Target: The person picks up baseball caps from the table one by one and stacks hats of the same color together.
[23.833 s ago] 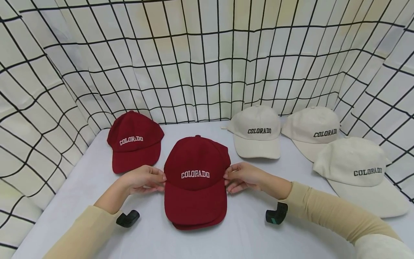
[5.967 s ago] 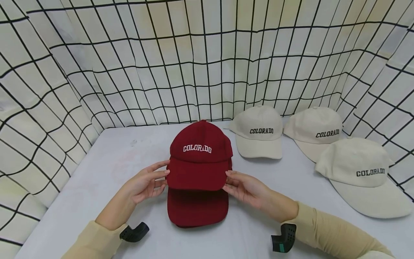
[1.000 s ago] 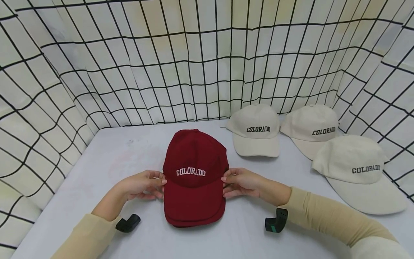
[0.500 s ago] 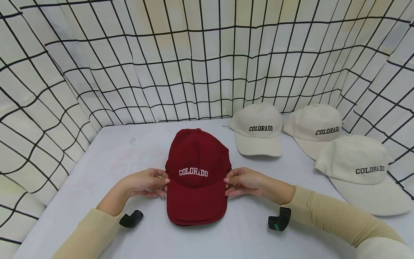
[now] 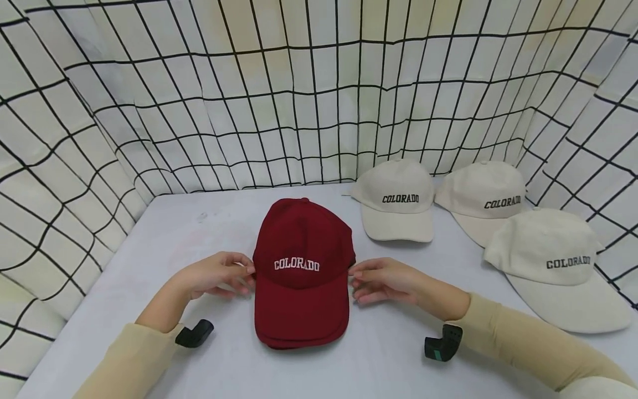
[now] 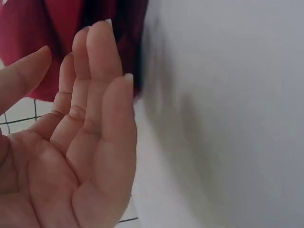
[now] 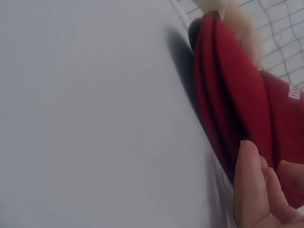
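White-lettered red caps (image 5: 302, 274), black-lettered cream caps (image 5: 397, 208), black-gridded white backdrop (image 5: 303, 105)

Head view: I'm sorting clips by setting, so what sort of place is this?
Likely a makeshift filming booth: a white table, checked cloth on three sides, and a black camera at each wrist.

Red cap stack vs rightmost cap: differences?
Colour: the red cap stack is dark red with white lettering; the rightmost cap is off-white with dark lettering.
Layers: the red cap stack shows several brims, the rightmost cap one.
Pose: in the head view, the red cap stack points down, the rightmost cap lower right.
Both read COLORADO.
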Demonstrator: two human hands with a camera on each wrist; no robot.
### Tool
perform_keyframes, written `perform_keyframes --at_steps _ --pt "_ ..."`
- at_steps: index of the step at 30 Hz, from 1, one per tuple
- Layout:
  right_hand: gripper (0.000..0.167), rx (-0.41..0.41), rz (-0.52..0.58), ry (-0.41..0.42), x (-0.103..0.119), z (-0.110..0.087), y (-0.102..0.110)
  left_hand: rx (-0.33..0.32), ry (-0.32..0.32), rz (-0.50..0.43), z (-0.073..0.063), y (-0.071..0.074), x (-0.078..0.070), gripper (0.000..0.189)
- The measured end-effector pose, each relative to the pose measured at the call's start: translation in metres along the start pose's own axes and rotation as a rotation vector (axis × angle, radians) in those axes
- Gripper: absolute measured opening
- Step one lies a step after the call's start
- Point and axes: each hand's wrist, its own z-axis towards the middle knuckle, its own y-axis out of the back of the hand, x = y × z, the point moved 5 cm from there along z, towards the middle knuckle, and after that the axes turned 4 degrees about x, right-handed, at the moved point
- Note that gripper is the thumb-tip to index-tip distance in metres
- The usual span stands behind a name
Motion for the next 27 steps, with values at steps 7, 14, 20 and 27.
perform_keyframes --at_steps 7,14,20,27 --pt "0.032 -0.023 -0.054 0.103 0.018 -0.020 0.012 -0.088 -0.067 0.053 -0.012 0.014 -0.023 0.033" --pt "0.026 -0.054 -0.154 0.202 0.037 -0.038 0.023 -0.159 -0.193 0.114 -0.022 0.018 -0.062 0.030" --pt "0.020 -0.106 -0.228 0.263 0.050 -0.052 0.037 -0.186 -0.321 0.154 -0.019 0.006 -0.097 0.027" --pt "0.015 -0.215 -0.266 0.310 0.064 -0.066 0.053 -0.250 -0.437 0.185 -0.008 -0.012 -0.143 0.022"
